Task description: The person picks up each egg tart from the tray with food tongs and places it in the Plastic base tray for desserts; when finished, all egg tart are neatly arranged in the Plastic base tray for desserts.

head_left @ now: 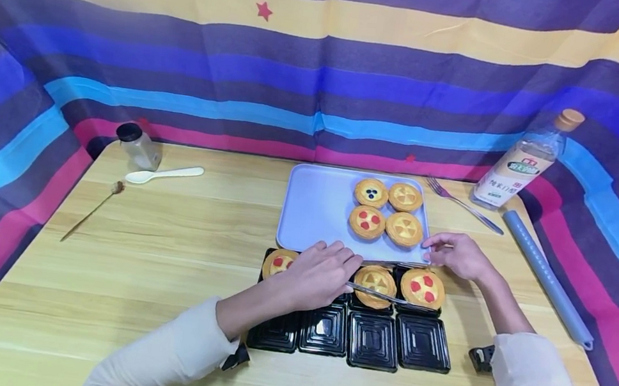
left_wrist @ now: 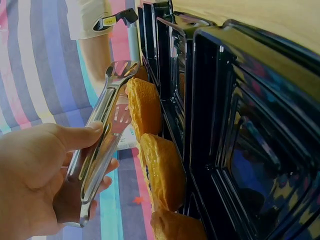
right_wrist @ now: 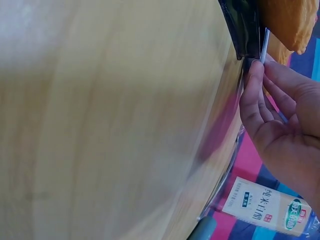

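Note:
My left hand (head_left: 328,274) grips a pair of metal tongs (left_wrist: 95,145), which point right over tarts in black plastic trays. Between the tong ends there is no tart that I can make out. My right hand (head_left: 459,255) pinches the front right corner of a lavender serving tray (head_left: 316,210) between thumb and fingers. On its right half sit a blueberry-topped tart (head_left: 371,193), a red-topped tart (head_left: 366,222) and two with yellow wedges (head_left: 404,229). In front, small black trays (head_left: 371,340) stand in two rows; the far row holds a yellow-wedge tart (head_left: 375,285) and red-topped tarts (head_left: 423,288). My left hand covers part of that row.
At the right are a fork (head_left: 464,204), a clear bottle (head_left: 515,170) with a labelled front, and a grey-blue rod (head_left: 547,278). A black-lidded jar (head_left: 140,148), a white spoon (head_left: 163,174) and a thin stick with a brown end (head_left: 91,211) lie left.

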Motion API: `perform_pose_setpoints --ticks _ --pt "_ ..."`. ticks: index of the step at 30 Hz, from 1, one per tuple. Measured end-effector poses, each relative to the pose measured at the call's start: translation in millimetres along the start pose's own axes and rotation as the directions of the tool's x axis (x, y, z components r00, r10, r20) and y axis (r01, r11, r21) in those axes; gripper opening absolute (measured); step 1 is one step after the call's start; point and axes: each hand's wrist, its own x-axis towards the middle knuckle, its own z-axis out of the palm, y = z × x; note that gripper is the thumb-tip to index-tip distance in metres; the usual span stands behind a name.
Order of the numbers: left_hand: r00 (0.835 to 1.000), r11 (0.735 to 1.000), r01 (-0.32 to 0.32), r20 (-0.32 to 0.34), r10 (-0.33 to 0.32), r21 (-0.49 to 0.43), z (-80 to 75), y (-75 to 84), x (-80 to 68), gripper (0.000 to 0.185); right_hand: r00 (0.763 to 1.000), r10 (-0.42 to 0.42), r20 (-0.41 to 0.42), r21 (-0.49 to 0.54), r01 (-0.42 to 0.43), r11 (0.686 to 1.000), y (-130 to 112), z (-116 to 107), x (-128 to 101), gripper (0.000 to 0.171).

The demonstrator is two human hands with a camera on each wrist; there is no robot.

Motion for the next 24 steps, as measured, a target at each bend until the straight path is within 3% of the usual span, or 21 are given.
perform_pose_setpoints --ticks 15,24 --pt "0.999 0.999 0.023 0.045 -0.021 -0.046 -9.4 -1.9 -3.7 0.054 1.0 0.003 -0.02 -0.06 -0.004 0.998 0 1 2 0.028" --pt "0.998 0.994 0.044 0.054 -0.038 -0.096 -19.1 -14.8 -18.3 0.057 1.0 0.01 -0.018 -0.055 -0.011 0.998 -3 2 1 0.029"
